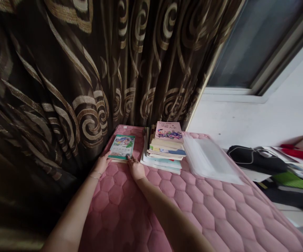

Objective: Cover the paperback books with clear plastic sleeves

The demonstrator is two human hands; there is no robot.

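From here I see the patterned curtain (140, 70) hanging along the left and far edges of the pink quilted cover (219, 210), whose padding stretches rightward and nearer the person. Dark, green and red items (256, 161) crowd beyond its right edge. Clear plastic sheets (211, 157) lie by the far edge; whether they hold anything I can't tell. Just left is the stack of books (165, 154), a strip of pink separating it from the green-bordered book (121, 146) in the far left corner. The right hand (137, 168) rests its thumb on that book's near right corner; the left hand (102, 162) touches its near left side. How far either hand's fingers are closed, I can't tell.
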